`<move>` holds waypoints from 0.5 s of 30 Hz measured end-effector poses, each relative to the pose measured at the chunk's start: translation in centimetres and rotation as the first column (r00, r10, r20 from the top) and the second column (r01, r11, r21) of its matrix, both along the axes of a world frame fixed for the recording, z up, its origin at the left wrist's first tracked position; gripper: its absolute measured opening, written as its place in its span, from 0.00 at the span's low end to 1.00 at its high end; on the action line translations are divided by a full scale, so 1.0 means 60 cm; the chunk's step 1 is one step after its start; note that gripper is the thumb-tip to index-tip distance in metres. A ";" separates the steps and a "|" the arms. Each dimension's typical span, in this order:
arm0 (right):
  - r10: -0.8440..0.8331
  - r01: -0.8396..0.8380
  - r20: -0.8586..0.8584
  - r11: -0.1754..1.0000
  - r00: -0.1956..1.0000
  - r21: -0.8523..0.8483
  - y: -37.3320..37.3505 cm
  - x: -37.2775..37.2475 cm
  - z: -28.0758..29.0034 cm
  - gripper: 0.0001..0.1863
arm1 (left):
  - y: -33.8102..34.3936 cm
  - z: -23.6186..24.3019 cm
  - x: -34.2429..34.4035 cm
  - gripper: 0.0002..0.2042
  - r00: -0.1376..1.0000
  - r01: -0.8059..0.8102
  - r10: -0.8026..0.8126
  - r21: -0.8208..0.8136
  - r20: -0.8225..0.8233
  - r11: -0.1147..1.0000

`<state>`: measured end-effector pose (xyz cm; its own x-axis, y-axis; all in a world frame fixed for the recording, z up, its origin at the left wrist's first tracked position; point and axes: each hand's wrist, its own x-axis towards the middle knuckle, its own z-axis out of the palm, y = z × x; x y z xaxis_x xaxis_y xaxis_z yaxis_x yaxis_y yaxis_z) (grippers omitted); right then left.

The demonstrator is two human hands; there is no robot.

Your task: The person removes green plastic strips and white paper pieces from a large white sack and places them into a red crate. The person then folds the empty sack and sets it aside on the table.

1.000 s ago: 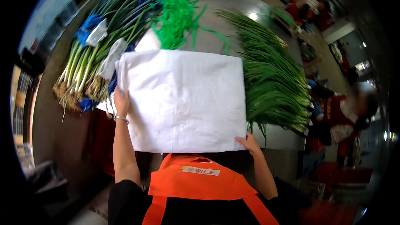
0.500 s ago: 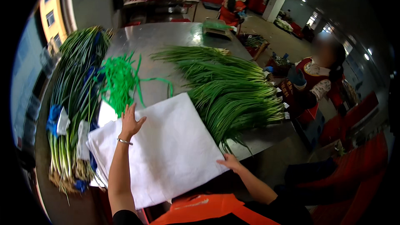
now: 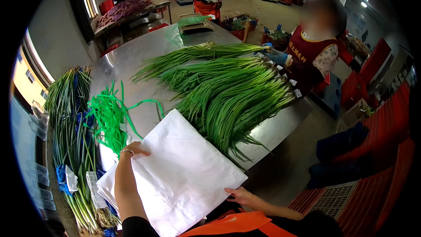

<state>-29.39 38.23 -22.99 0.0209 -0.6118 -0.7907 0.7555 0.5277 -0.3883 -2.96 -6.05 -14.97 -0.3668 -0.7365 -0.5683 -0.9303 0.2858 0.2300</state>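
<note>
A stack of large white sheets [image 3: 184,171], paper or cloth, lies over the near part of the metal table. Along its far left edge, my left hand [image 3: 135,149] rests on top with the fingers stretched out. My right hand [image 3: 239,195] pinches the near right edge, thumb above, other fingers partly hidden. Just beyond the stack, green plastic ties [image 3: 107,114] lie in a loose heap. Bunches of thin green leafy stalks [image 3: 237,101], like chives or scallions, lie to the right with white tags at their pale ends.
Thicker green onions [image 3: 70,123] with blue wrapping lie along the left side. Across the metal table [image 3: 114,66], a co-worker's gloved hand [image 3: 277,56] touches a bunch. A tray [image 3: 195,23] stands at the far end. Red crates [image 3: 351,206] line the right.
My view has turned, shifting the scene. My left hand's spread fingers now point right across the sheets. The right hand stays at the edge. The co-worker's hand now reaches the far bunch.
</note>
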 end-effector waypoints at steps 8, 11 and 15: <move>0.009 -0.038 0.272 0.994 0.962 0.100 0.018 0.074 -0.050 0.24 | 0.027 0.031 0.002 0.36 0.999 0.008 -0.009 0.018 0.047 1.000; 0.026 -0.060 0.360 0.995 0.932 0.083 0.038 0.108 -0.087 0.21 | 0.048 0.064 -0.002 0.38 0.974 0.157 -0.163 0.054 0.156 0.986; 0.017 -0.031 0.431 0.999 0.902 0.027 0.055 0.131 -0.113 0.22 | 0.055 0.046 0.026 0.24 0.980 0.145 -0.177 0.296 0.086 0.944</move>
